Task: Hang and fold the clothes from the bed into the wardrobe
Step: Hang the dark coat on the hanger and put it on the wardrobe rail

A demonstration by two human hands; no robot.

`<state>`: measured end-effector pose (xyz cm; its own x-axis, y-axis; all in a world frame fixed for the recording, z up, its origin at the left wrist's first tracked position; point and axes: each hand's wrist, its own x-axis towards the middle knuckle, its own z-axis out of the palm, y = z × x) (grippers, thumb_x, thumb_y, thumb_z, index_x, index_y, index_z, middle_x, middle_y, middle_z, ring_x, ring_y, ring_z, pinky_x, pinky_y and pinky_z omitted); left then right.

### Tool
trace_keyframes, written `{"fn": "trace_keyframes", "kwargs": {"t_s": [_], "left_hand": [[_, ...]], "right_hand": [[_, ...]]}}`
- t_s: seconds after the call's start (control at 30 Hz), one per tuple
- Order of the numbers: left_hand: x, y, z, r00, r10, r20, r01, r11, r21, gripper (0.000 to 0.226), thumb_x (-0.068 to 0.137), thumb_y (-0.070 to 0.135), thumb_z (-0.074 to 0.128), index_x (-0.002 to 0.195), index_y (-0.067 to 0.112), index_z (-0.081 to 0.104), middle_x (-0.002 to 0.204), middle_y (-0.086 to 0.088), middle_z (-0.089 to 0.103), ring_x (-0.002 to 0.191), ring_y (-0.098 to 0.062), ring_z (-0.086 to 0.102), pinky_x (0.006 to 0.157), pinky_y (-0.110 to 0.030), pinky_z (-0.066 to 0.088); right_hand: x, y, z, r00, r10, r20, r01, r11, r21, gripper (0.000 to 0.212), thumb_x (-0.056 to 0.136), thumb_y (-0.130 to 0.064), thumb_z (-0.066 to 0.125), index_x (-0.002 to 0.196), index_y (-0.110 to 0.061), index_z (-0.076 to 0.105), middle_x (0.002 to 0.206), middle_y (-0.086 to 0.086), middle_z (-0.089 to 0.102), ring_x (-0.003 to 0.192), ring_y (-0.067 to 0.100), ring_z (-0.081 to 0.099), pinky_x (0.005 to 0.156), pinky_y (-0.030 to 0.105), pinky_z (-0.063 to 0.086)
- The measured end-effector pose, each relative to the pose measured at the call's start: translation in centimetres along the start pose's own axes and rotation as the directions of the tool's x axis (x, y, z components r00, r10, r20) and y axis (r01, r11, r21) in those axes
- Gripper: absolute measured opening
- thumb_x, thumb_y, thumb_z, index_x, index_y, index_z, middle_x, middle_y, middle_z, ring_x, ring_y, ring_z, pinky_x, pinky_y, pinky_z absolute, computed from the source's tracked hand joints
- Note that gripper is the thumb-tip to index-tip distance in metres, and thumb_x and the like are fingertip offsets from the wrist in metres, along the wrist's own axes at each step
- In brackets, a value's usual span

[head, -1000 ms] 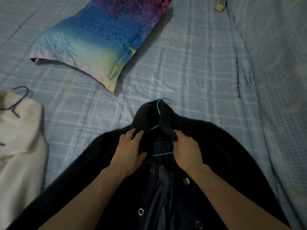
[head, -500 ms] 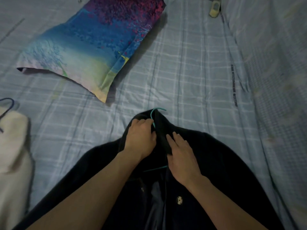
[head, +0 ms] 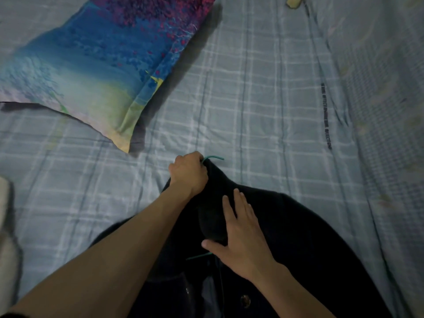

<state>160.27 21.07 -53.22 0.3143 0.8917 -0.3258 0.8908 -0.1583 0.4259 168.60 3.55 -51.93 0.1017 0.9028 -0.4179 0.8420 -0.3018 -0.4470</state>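
Note:
A dark navy coat (head: 286,226) with metal buttons lies front-up on the plaid bed sheet (head: 252,99). A teal wire hanger (head: 214,157) is inside it; its hook pokes out past the collar and a piece of its bar shows lower down. My left hand (head: 188,173) grips the collar top right at the hook's base. My right hand (head: 241,230) rests flat on the coat's lapel with straight fingers, thumb near the hanger bar.
A colourful blue, purple and yellow pillow (head: 103,65) lies at the upper left. A white fleecy garment (head: 4,226) shows at the left edge. A small pale object (head: 293,1) sits at the top edge. A patterned blanket (head: 390,111) covers the right side.
My left hand slid up from the lapel to the collar top by the hook and closed there. My right hand let go of the lapel and now lies flat on it.

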Motion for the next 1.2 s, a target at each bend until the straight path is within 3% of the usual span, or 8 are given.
{"fn": "trace_keyframes", "kwargs": {"t_s": [0.07,0.17,0.3,0.43,0.7,0.87,1.07,1.2], "left_hand": [[-0.2,0.0,-0.6,0.997,0.013,-0.071,-0.023,0.988,-0.153,0.018,0.095,0.016,0.054,0.105,0.014,0.068,0.098,-0.008,0.070,0.096,-0.027,0.063,0.088,-0.036,0.048],[-1.2,0.1,-2.2,0.998,0.021,-0.054,-0.041,0.910,-0.412,0.012,0.093,0.012,0.060,0.089,0.010,0.072,0.075,-0.002,0.069,0.071,-0.016,0.063,0.066,-0.012,0.046],[-3.5,-0.2,-4.7,0.997,0.074,0.022,-0.041,0.756,-0.654,0.015,0.088,0.009,0.061,0.079,0.015,0.071,0.072,-0.006,0.071,0.075,-0.026,0.070,0.078,-0.047,0.060],[-7.2,0.0,-7.8,0.972,0.228,-0.059,-0.214,0.748,-0.629,0.016,0.085,0.014,0.058,0.082,0.022,0.071,0.074,0.001,0.071,0.077,-0.024,0.070,0.079,-0.051,0.057],[-13.0,1.1,-12.3,0.918,0.293,-0.266,-0.396,0.694,-0.602,0.016,0.091,0.004,0.060,0.087,0.015,0.071,0.079,-0.001,0.067,0.074,-0.023,0.065,0.072,-0.047,0.055],[-16.0,1.6,-14.4,0.896,0.312,-0.315,-0.442,0.687,-0.577,0.017,0.090,0.003,0.061,0.089,0.016,0.072,0.079,0.006,0.067,0.076,-0.013,0.066,0.078,-0.044,0.056],[-19.9,2.2,-17.1,0.872,0.325,-0.367,-0.487,0.658,-0.574,0.015,0.087,0.008,0.061,0.086,0.018,0.072,0.077,0.007,0.067,0.074,-0.009,0.065,0.079,-0.043,0.056],[-22.6,3.2,-20.0,0.839,0.368,-0.401,-0.542,0.634,-0.551,0.015,0.085,0.011,0.061,0.086,0.020,0.073,0.075,0.010,0.066,0.074,-0.013,0.066,0.077,-0.044,0.056]], "right_hand": [[0.1,-0.4,-1.3,0.999,-0.040,0.023,0.038,0.995,0.093,0.116,0.076,-0.069,0.065,0.155,-0.028,-0.010,0.156,-0.008,-0.035,0.136,0.003,-0.041,0.119,0.031,-0.013],[0.2,-1.7,-3.7,0.988,-0.151,0.045,0.142,0.977,0.156,0.120,0.070,-0.068,0.072,0.155,-0.031,-0.005,0.156,-0.020,-0.026,0.131,-0.011,-0.040,0.117,0.026,-0.012],[0.2,-4.1,-5.2,0.990,-0.127,-0.063,0.141,0.915,0.378,0.097,0.079,-0.064,0.067,0.155,-0.032,0.016,0.161,-0.017,0.011,0.147,-0.003,0.005,0.121,0.025,0.013],[-0.3,-6.3,-6.1,0.959,-0.063,-0.277,0.166,0.915,0.367,0.055,0.093,-0.042,0.061,0.143,-0.023,0.045,0.138,-0.016,0.046,0.122,-0.010,0.041,0.107,0.016,0.036],[-3.8,-9.3,-9.0,0.978,0.058,-0.201,-0.047,0.997,0.059,0.081,0.078,-0.009,0.066,0.149,-0.018,0.029,0.141,0.005,0.046,0.129,0.025,0.046,0.105,0.042,0.042],[-6.4,-9.6,-11.2,0.947,0.041,-0.317,-0.053,0.998,-0.028,0.037,0.082,0.004,0.049,0.115,-0.011,0.059,0.098,0.013,0.064,0.091,0.033,0.062,0.075,0.039,0.052],[-10.3,-10.2,-13.4,0.929,-0.071,-0.363,0.124,0.985,0.123,0.040,0.090,0.001,0.049,0.118,-0.021,0.067,0.104,0.002,0.072,0.096,0.021,0.065,0.085,0.038,0.054],[-13.7,-11.8,-14.9,0.937,-0.154,-0.314,0.211,0.965,0.155,0.038,0.095,-0.003,0.051,0.124,-0.023,0.064,0.093,-0.002,0.071,0.069,0.001,0.061,0.067,0.014,0.048]]}}
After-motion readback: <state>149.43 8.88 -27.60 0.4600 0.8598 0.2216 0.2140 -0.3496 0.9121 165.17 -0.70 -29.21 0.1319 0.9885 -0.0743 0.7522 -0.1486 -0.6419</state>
